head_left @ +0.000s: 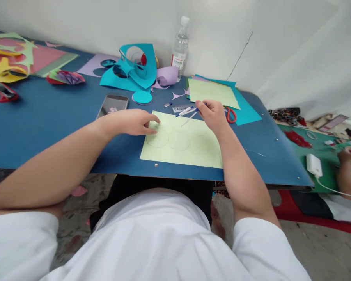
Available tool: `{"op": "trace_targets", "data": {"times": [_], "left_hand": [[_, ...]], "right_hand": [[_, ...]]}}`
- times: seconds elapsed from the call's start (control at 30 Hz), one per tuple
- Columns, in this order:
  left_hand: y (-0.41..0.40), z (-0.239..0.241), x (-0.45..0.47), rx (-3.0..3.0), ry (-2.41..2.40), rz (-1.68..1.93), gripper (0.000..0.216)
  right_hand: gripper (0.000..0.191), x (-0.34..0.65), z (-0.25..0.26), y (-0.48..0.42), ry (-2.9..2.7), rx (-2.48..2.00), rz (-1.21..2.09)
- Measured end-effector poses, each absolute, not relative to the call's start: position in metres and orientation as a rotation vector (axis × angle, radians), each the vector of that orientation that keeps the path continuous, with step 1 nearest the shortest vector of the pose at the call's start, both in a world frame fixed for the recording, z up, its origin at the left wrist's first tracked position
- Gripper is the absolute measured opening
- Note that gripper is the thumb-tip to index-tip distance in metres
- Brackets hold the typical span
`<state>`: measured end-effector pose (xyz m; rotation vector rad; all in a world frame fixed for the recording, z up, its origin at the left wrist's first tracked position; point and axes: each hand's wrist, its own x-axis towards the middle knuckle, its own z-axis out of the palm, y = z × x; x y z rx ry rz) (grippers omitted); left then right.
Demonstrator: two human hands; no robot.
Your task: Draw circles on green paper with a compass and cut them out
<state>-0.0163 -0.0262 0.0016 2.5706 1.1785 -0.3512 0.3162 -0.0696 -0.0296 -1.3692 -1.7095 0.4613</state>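
Observation:
A pale green sheet of paper lies near the table's front edge, with several faint circles drawn on it. My left hand is over its upper left corner, thumb and fingers apart, holding nothing. Above the sheet's upper right part, my right hand pinches the top of a white and blue drawing compass, whose two legs point down and left. Whether its tips touch the paper I cannot tell. Red-handled scissors lie just beyond my right hand, their blades hidden.
A phone, cut paper circles and blue paper offcuts lie on the blue table. By the wall stands a water bottle. Coloured sheets are stacked back right. Another person's hand is at a green table.

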Motion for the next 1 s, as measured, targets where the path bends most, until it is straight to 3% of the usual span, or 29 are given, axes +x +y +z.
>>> {"op": "trace_targets", "data": {"times": [0.4, 0.57, 0.77, 1.0], "left_hand": [[-0.008, -0.019, -0.021, 2.562, 1.079, 0.179, 0.086], [-0.011, -0.021, -0.018, 2.442, 0.941, 0.37, 0.075], [-0.017, -0.025, -0.013, 2.258, 0.882, 0.424, 0.065], [-0.026, -0.025, -0.009, 1.976, 0.719, 0.379, 0.072]], "right_hand": [[0.077, 0.289, -0.045, -0.075, -1.747, -1.322, 0.507], [0.09, 0.282, -0.045, -0.077, -1.788, -1.284, 0.53], [0.097, 0.276, -0.04, -0.083, -1.808, -1.23, 0.709], [0.094, 0.273, -0.037, -0.088, -1.833, -1.146, 0.838]]}}
